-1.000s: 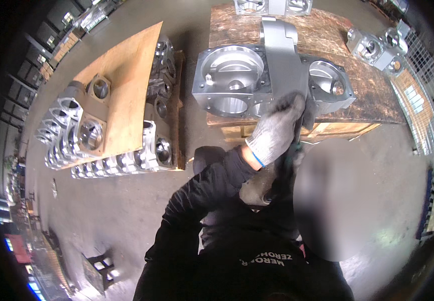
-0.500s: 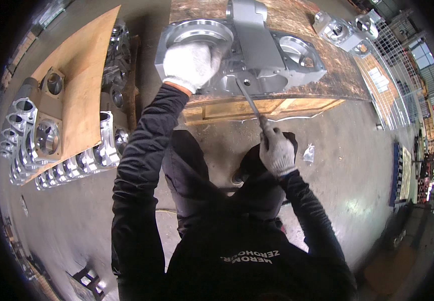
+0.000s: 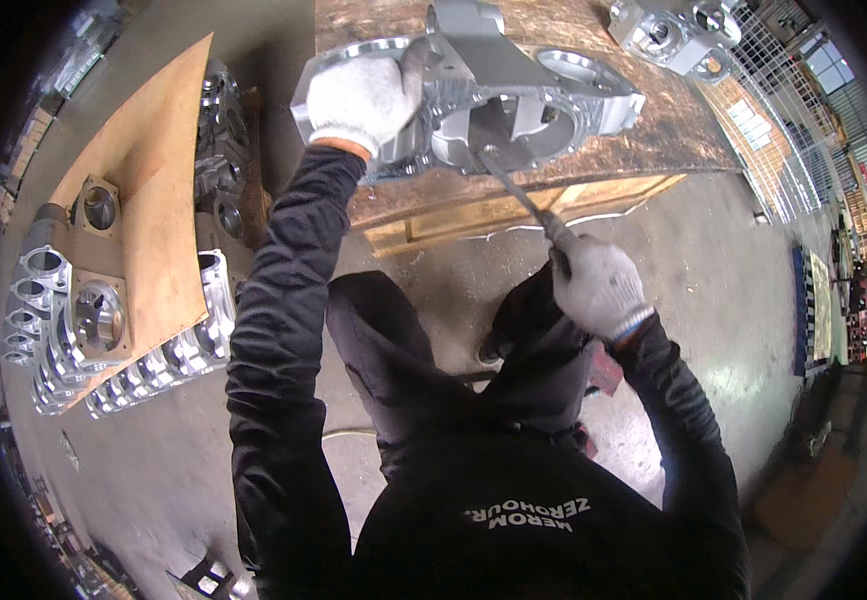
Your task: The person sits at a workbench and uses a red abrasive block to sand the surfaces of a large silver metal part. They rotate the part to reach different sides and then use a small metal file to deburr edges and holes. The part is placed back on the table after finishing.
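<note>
On the bench in front of me a grey metal casting (image 3: 468, 55) with large round bores is tipped up, so a rounded opening (image 3: 533, 135) in its near side faces me. White-gloved, my left hand (image 3: 361, 100) is closed over the casting's left end, its thumb on the top beside the left bore. Low in front, my right hand (image 3: 601, 285), also gloved, is wrapped round the dark handle of a long thin metal file (image 3: 515, 192). The file slants up to the left. Its tip is at the lower edge of the opening; whether it touches I cannot tell.
The casting rests on a worn wooden bench top (image 3: 673, 130). More castings (image 3: 668, 40) and a white wire grid (image 3: 768, 130) stand at the far right. To the left, rows of similar castings (image 3: 98, 310) stand about an upright plywood sheet (image 3: 158, 220).
The casting has tilted, bringing its near opening into view, with my left hand still on it. My right hand has shifted right with the file.
</note>
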A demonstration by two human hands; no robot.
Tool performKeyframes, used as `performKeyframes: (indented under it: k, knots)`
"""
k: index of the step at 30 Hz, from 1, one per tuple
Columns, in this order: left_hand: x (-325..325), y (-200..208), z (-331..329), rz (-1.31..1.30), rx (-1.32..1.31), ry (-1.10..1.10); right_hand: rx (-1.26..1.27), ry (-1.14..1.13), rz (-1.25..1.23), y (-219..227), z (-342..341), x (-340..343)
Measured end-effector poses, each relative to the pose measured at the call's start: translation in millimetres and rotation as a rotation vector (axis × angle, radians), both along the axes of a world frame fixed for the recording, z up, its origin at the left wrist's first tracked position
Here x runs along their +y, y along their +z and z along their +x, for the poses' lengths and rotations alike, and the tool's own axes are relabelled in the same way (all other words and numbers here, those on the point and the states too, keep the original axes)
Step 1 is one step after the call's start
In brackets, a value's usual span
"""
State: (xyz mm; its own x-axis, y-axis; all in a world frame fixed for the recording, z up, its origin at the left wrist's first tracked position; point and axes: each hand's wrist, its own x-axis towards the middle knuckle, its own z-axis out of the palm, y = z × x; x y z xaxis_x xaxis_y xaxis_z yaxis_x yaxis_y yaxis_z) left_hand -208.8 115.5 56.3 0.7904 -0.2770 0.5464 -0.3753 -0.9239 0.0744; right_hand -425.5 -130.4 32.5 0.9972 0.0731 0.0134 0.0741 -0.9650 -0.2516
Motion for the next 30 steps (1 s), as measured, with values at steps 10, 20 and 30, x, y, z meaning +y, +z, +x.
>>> performKeyframes:
  k: [10,20,30]
  knots:
    - [15,-19,-29,0.021,-0.413,-0.309,-0.097,0.012,-0.007,-24,15,-12]
    - [33,-24,-43,-0.267,-0.270,-0.188,-0.212,0.004,0.476,-51,11,-7]
    - [-13,-12,2,0.022,-0.044,0.227,-0.411,-0.249,1.389,-50,68,74]
